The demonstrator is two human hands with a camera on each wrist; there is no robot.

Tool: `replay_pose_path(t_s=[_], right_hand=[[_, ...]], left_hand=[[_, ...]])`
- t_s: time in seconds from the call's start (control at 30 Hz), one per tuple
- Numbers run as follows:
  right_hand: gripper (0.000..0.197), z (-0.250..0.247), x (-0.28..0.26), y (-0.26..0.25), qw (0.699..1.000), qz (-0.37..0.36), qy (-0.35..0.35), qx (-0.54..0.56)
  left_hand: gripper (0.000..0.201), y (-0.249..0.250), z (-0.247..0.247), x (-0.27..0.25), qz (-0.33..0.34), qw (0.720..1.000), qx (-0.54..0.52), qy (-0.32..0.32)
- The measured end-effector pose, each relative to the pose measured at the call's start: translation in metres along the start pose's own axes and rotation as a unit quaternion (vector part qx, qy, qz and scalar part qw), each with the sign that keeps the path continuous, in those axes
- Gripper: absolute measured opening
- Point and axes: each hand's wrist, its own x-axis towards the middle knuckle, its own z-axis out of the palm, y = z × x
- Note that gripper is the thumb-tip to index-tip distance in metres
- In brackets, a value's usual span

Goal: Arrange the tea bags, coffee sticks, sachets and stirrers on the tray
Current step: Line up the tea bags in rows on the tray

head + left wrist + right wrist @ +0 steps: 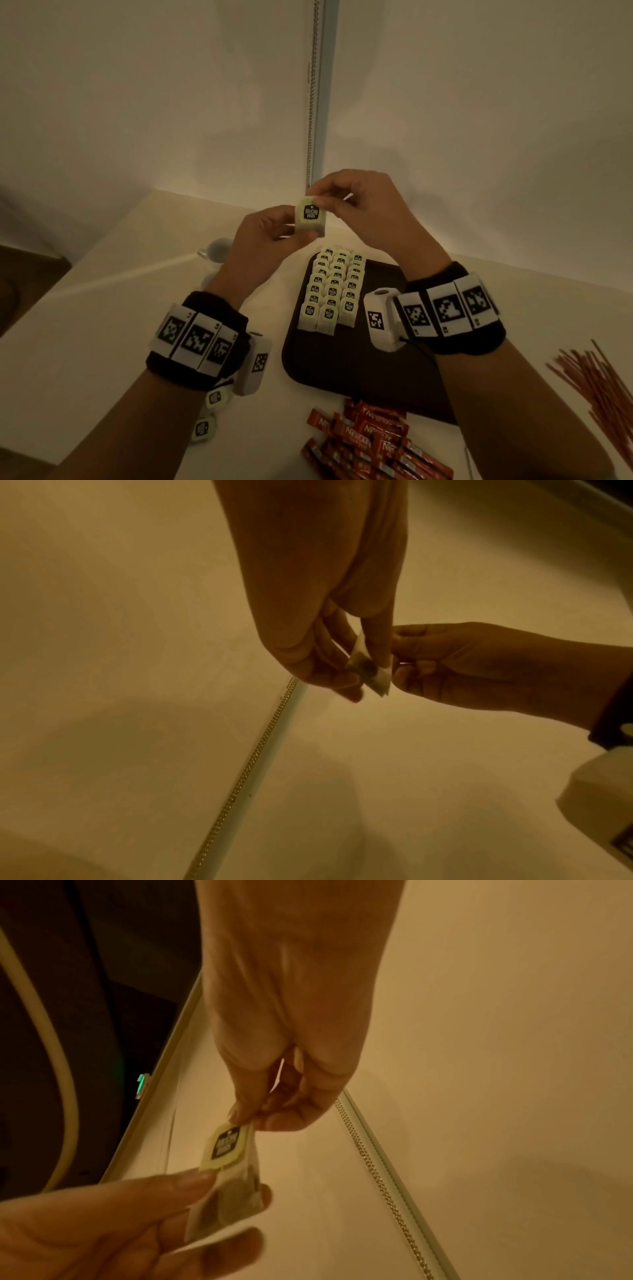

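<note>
Both hands' fingers are pinching one tea bag (310, 216), the right hand (356, 202) at its tag, the left hand (267, 236) below, likely readying it for the tray (376, 373) rows beneath.

Two hands pinching one tea bag in front of a pale wall

The left hand (318, 631) reaches down from the top edge, its fingers (377, 645) curled round a small white tea bag (368, 672) with a dark patch. The right hand (455, 664) comes in from the right and pinches the same bag from the other side. A bead chain (246, 767) runs slantwise beside a pale strip behind them. A white device (603, 791) sits at the right edge.
</note>
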Motion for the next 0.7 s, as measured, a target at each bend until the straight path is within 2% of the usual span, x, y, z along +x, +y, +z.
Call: replay_pose_path(t_s=[0.1,0.13,0.23,0.27,0.37,0.4,0.47,0.53,0.7], right_hand=[[0.009,-0.0009,-0.0008,-0.0046,0.997,-0.032,-0.022,-0.069],[0.009,-0.001,-0.0011,-0.0054,0.996,-0.04,-0.021,-0.072],[0.008,-0.0008,-0.0023,-0.0056,0.996,-0.055,-0.01,-0.065],[0.008,-0.0006,-0.0026,-0.0053,0.997,-0.056,-0.001,-0.061],[0.007,0.0001,-0.0047,-0.0053,0.997,-0.053,0.028,-0.039],[0.006,0.0001,-0.0058,-0.0056,0.997,-0.055,0.033,-0.034],[0.006,-0.0004,-0.0076,-0.0063,0.997,-0.058,0.036,-0.029],[0.007,-0.0022,-0.0085,-0.0075,0.998,-0.053,0.033,-0.031],[0.007,-0.0071,-0.0092,-0.0115,0.997,-0.057,0.029,-0.043]], left_hand=[[0.05,-0.0025,0.0044,-0.0022,0.023,0.998,0.049,0.014],[0.046,-0.0017,0.0062,-0.0025,0.029,0.998,0.041,0.029],[0.011,0.0023,0.0102,-0.001,0.053,0.997,0.009,0.047],[0.01,0.0028,0.0101,-0.0007,0.057,0.997,0.011,0.048],[0.049,-0.0024,0.0072,-0.0003,0.06,0.997,0.014,0.056],[0.053,-0.0023,0.0068,-0.0008,0.057,0.997,0.007,0.054],[0.042,-0.0002,0.0069,-0.0018,0.049,0.998,0.011,0.036],[0.016,0.0041,0.0078,-0.0043,0.051,0.998,0.004,0.023],[0.017,-0.0016,0.006,-0.0054,0.061,0.997,0.045,0.013]])
